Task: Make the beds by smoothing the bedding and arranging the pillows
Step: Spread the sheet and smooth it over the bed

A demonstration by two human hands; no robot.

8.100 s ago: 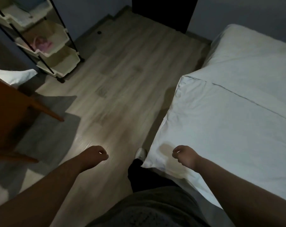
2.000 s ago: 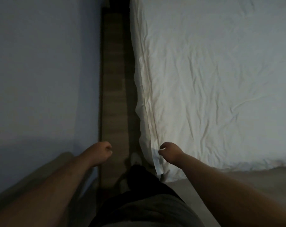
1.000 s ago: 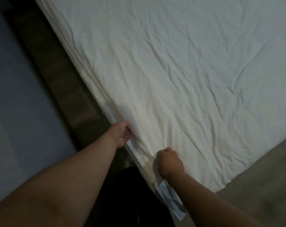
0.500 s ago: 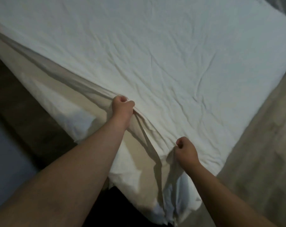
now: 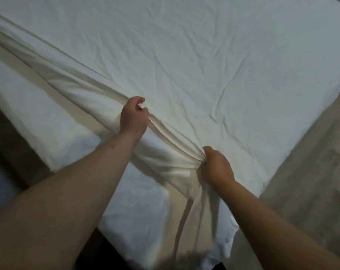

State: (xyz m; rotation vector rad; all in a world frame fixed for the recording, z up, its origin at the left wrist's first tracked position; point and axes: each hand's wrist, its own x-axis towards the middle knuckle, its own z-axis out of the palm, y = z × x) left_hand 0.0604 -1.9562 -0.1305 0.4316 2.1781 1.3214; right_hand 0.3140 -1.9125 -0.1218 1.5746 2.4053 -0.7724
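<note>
The bed (image 5: 44,121) is filling most of the view, its bare white top showing along the near-left side, with the pale floor (image 5: 311,182) lying off to the right. The sheet (image 5: 204,55), white and creased, is covering the rest of the bed. Its near edge is standing up off the bed in a long taut ridge that runs from the far left down towards the near corner. The left hand (image 5: 134,117) is gripping that ridge midway, its fingers (image 5: 139,101) curling round the fold. The right hand (image 5: 217,166) is clutching a bunch of the same cloth nearer the corner, with its fingers (image 5: 209,151) closing tightly into the gathers. This looks like the smoothing step, with the sheet being drawn tight. The next move probably calls for both hands to pull evenly outward over the bare side and lay the edge down flat, so the creases ease out. No pillows are showing here, so arranging them seems to be waiting.
</note>
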